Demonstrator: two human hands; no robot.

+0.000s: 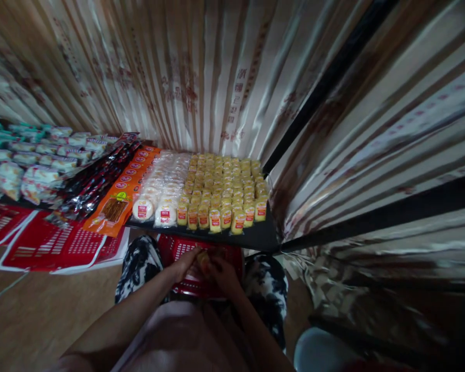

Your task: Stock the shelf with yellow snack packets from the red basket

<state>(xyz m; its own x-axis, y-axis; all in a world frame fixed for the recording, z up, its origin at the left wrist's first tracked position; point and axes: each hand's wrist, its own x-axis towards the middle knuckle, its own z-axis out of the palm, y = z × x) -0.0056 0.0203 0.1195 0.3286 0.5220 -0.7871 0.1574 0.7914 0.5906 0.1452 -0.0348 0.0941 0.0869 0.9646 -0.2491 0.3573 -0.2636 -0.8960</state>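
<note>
Both my hands are low in front of me, above a red plastic basket (232, 253) between my knees. My left hand (184, 264) and my right hand (222, 273) are closed on a small yellow wrapped snack (203, 258) from either side. Its details are dim and partly covered by my fingers. Just beyond, rows of similar yellow wrapped snacks (225, 186) with red labels stand on a black shelf (251, 237). To their left lie clear-wrapped round white crackers (166, 214) with red labels.
Left along the shelf are an orange snack packet (112, 206), dark shiny packets (96, 181) and rows of white wrapped packs (42, 178). More red baskets (62, 245) sit below at left. Pleated fabric (201, 77) hangs behind, with black poles (321, 88) at right.
</note>
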